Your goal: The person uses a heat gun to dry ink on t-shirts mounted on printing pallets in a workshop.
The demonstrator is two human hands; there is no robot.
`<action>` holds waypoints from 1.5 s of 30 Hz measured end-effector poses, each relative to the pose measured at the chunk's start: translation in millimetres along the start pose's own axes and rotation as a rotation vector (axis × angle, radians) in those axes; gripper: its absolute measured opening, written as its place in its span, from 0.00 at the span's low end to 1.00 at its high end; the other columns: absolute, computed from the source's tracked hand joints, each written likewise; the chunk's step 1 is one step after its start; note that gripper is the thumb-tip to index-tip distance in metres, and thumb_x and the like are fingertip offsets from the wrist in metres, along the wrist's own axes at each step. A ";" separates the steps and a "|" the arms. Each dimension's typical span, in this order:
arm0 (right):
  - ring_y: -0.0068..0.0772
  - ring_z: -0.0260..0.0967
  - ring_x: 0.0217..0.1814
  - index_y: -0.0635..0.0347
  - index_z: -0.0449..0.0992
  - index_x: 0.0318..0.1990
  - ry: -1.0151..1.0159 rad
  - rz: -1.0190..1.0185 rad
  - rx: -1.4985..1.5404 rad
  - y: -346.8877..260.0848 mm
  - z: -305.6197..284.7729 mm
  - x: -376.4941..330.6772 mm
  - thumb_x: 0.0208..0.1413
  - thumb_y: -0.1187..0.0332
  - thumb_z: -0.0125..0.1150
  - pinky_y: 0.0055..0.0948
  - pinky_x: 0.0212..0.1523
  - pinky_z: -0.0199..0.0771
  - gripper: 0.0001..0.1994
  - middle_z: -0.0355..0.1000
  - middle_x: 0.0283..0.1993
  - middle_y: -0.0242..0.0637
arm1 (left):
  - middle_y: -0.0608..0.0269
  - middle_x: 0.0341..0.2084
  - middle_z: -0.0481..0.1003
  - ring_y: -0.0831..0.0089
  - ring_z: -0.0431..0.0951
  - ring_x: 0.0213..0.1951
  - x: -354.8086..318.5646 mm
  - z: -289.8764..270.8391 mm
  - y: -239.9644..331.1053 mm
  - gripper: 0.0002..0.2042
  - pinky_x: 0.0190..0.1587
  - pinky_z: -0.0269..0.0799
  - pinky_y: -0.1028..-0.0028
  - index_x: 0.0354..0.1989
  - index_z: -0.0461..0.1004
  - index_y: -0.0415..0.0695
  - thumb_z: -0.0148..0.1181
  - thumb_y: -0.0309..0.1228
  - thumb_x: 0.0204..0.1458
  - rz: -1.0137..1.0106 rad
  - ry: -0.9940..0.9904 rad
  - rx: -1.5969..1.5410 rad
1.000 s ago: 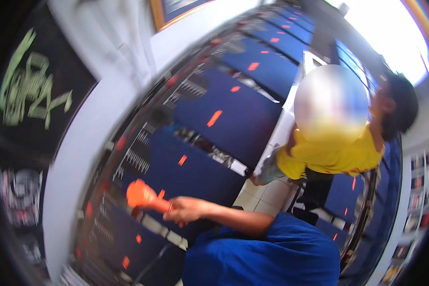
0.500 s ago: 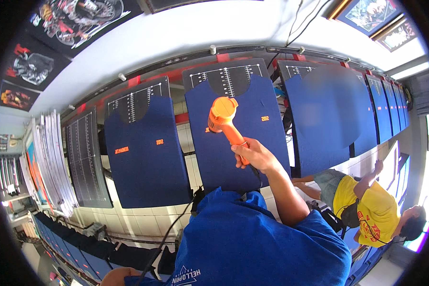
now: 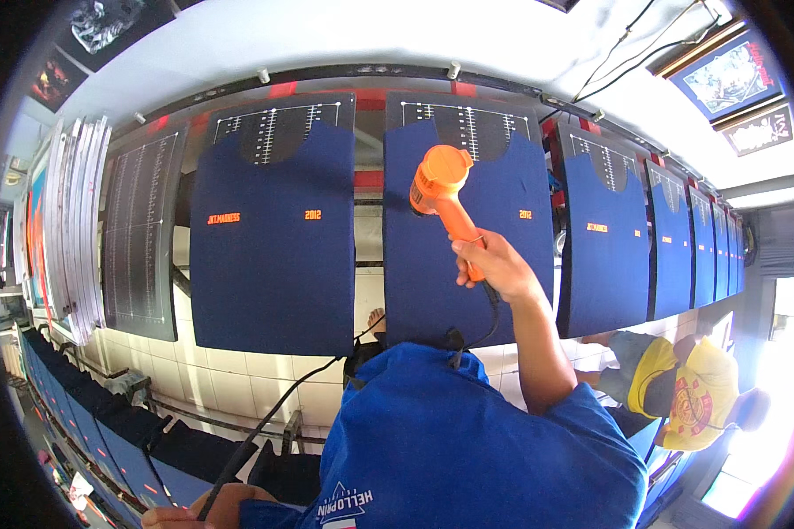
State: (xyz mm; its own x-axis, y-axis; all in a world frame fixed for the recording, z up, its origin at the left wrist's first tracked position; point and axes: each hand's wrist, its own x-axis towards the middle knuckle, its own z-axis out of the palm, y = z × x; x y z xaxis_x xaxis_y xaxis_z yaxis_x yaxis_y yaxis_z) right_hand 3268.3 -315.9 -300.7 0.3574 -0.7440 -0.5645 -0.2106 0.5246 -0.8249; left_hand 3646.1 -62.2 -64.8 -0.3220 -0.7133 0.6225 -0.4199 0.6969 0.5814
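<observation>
My right hand (image 3: 492, 264) is wrapped round the handle of an orange heat gun (image 3: 443, 176). The gun is over a navy shirt piece (image 3: 454, 304) with small orange print, and its body hides part of that print. Beneath the cloth is a black board (image 3: 490, 115) with white ruler marks, bare at the neckline. A black cord (image 3: 282, 401) runs down past my blue sleeve to my left hand (image 3: 194, 513), whose fingers close on it at the lower edge; the picture cuts off part of that hand.
Another navy shirt piece (image 3: 273, 273) lies on a board to the left, beside a bare black board (image 3: 141, 238). Upright frames (image 3: 75, 229) stand farther left. More shirt boards run right. A person in a yellow shirt (image 3: 701, 392) is at the right. Dark boards (image 3: 88, 441) line the lower left.
The view has shifted, bringing more of my left hand and the cord into sight. The heat gun stays over the same shirt piece. The person in yellow has turned and bent over.
</observation>
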 end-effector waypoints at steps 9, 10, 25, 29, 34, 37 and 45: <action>0.23 0.71 0.24 0.62 0.70 0.41 -0.017 0.001 0.006 -7.6 3.9 -2.7 0.62 0.59 0.58 0.22 0.24 0.69 0.14 0.70 0.24 0.30 | 0.54 0.16 0.74 0.61 0.74 0.20 -53.1 3.3 -12.2 0.25 0.24 0.72 0.64 0.27 0.72 0.38 0.48 0.51 0.63 -0.026 0.286 -0.076; 0.23 0.71 0.24 0.62 0.70 0.41 -0.018 -0.009 -0.010 -7.5 2.7 -3.1 0.62 0.59 0.58 0.22 0.24 0.69 0.14 0.70 0.24 0.30 | 0.57 0.16 0.71 0.64 0.72 0.20 -57.3 6.8 -14.7 0.25 0.25 0.69 0.65 0.28 0.72 0.40 0.47 0.52 0.62 -0.054 0.319 -0.060; 0.23 0.70 0.24 0.67 0.70 0.50 -0.061 0.025 0.055 4.3 -23.7 -6.7 0.61 0.61 0.58 0.22 0.25 0.69 0.18 0.68 0.26 0.31 | 0.67 0.16 0.64 0.72 0.60 0.24 -64.1 38.6 -34.8 0.27 0.34 0.58 0.64 0.45 0.73 0.43 0.41 0.57 0.63 -0.312 0.703 0.220; 0.23 0.70 0.23 0.65 0.70 0.42 0.025 -0.046 0.022 9.1 -24.3 -10.9 0.61 0.60 0.59 0.23 0.25 0.70 0.15 0.70 0.23 0.32 | 0.66 0.17 0.62 0.71 0.58 0.26 -57.8 41.5 -38.4 0.27 0.35 0.56 0.65 0.47 0.73 0.42 0.40 0.55 0.65 -0.319 0.768 0.258; 0.23 0.70 0.24 0.65 0.70 0.43 0.003 -0.031 0.081 8.3 -36.4 -12.8 0.61 0.60 0.59 0.23 0.25 0.70 0.15 0.70 0.24 0.32 | 0.65 0.20 0.63 0.70 0.58 0.27 -59.8 42.3 -40.5 0.27 0.37 0.58 0.63 0.49 0.72 0.42 0.39 0.54 0.65 -0.338 0.828 0.259; 0.23 0.70 0.24 0.65 0.70 0.43 -0.001 -0.026 0.097 9.2 -40.2 -13.6 0.61 0.60 0.59 0.22 0.25 0.70 0.15 0.69 0.25 0.31 | 0.64 0.19 0.63 0.69 0.61 0.28 -61.2 43.7 -40.6 0.27 0.38 0.60 0.63 0.50 0.72 0.42 0.40 0.55 0.65 -0.374 0.840 0.297; 0.23 0.71 0.25 0.65 0.71 0.42 0.009 0.012 0.113 7.3 -49.2 -16.1 0.61 0.62 0.59 0.23 0.26 0.71 0.13 0.68 0.26 0.31 | 0.63 0.20 0.64 0.67 0.64 0.29 -50.4 50.5 -46.9 0.28 0.38 0.63 0.63 0.51 0.72 0.41 0.40 0.55 0.65 -0.445 0.774 0.341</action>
State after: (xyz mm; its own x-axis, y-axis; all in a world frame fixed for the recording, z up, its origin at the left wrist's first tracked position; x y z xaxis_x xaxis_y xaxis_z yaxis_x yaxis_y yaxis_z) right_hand 3216.3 -320.5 -299.1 0.3476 -0.7404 -0.5753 -0.1107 0.5768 -0.8093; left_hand 3639.3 -62.7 -149.9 0.5260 -0.5759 0.6258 -0.6323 0.2272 0.7406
